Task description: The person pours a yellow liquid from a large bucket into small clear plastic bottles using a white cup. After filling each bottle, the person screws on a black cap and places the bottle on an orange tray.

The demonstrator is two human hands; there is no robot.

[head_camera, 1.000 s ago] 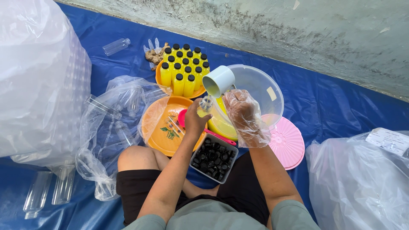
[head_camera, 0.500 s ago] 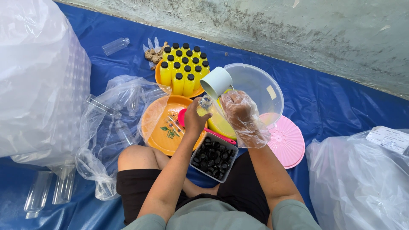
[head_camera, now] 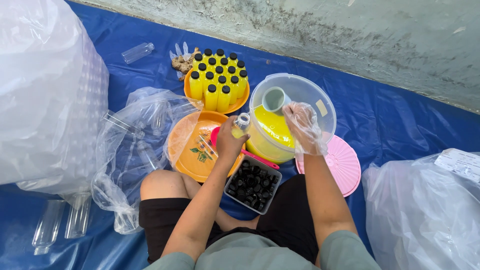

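Two hands work over a clear tub of yellow juice (head_camera: 272, 131): the left hand (head_camera: 229, 142) grips a small uncapped bottle (head_camera: 241, 123) at its near-left rim, the gloved right hand (head_camera: 305, 127) grips a pale cup (head_camera: 275, 99) inside.

Seventeen filled yellow bottles (head_camera: 216, 82) with black caps stand on one orange plate (head_camera: 239, 105) at twelve o'clock. One more small bottle (head_camera: 241, 124) is at the centre. Two orange plates in all; the second plate (head_camera: 184, 150) is at nine o'clock. One clear tub (head_camera: 295, 90), one cup (head_camera: 275, 99), one pink lid (head_camera: 340, 165), one tray of caps (head_camera: 252, 184). One empty bottle (head_camera: 137, 52) lies at eleven o'clock, two more empty bottles (head_camera: 62, 225) at seven o'clock. Two hands (head_camera: 305, 127).
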